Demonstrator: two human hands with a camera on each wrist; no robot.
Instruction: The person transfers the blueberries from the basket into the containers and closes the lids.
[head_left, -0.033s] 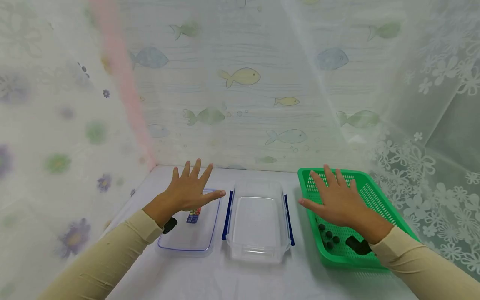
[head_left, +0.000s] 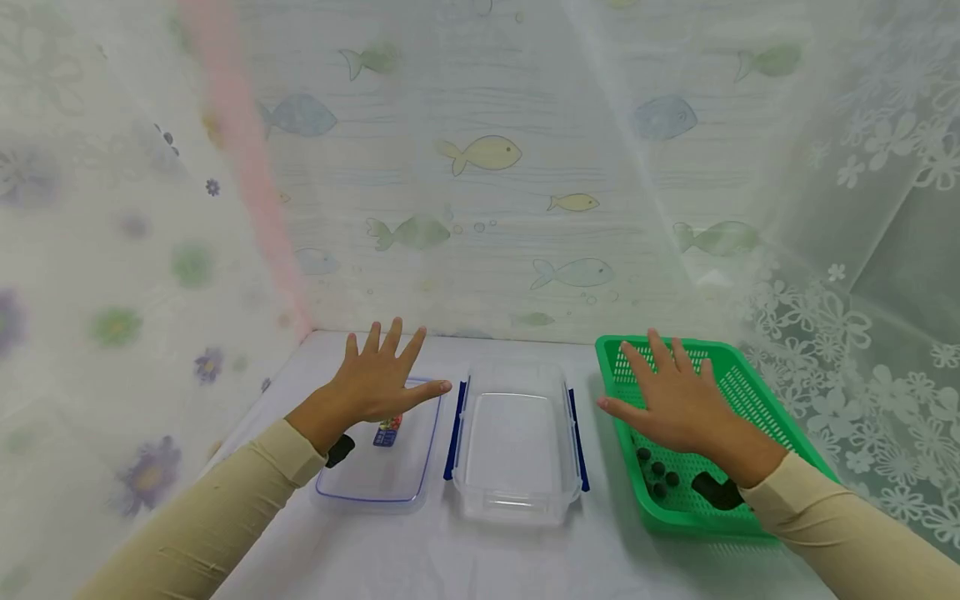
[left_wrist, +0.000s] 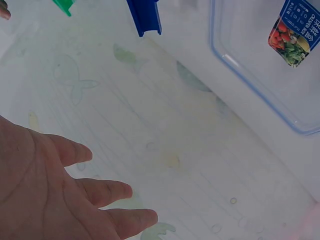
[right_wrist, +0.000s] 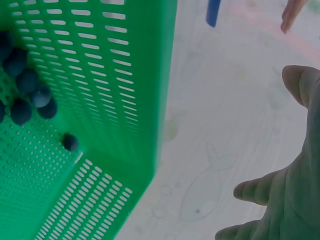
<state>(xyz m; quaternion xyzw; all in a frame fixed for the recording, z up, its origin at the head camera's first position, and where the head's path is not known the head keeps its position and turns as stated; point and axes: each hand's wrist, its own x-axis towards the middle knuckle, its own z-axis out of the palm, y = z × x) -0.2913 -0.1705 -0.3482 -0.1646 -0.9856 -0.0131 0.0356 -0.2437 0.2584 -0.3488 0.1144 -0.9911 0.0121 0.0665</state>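
Note:
My left hand [head_left: 378, 383] hovers with fingers spread above a clear plastic box [head_left: 375, 479] with a thin blue rim. A label with fruit and vegetable pictures [head_left: 387, 431] sits on that box. My right hand [head_left: 678, 402] is held, fingers spread, over a green perforated basket [head_left: 765, 408]. Several small dark round balls [right_wrist: 27, 80], blueberry-like in look, lie inside the basket. Between the hands stands a clear plastic container [head_left: 513, 446] with dark blue side latches [head_left: 579, 442] hanging outward. Neither hand holds anything.
A white cloth [head_left: 517, 562] covers the table. Behind it hangs a translucent curtain [head_left: 487, 250] printed with fish. Flower-patterned sheets [head_left: 150, 400] enclose the left and right sides. A dark strap-like piece [head_left: 716, 492] shows under each wrist.

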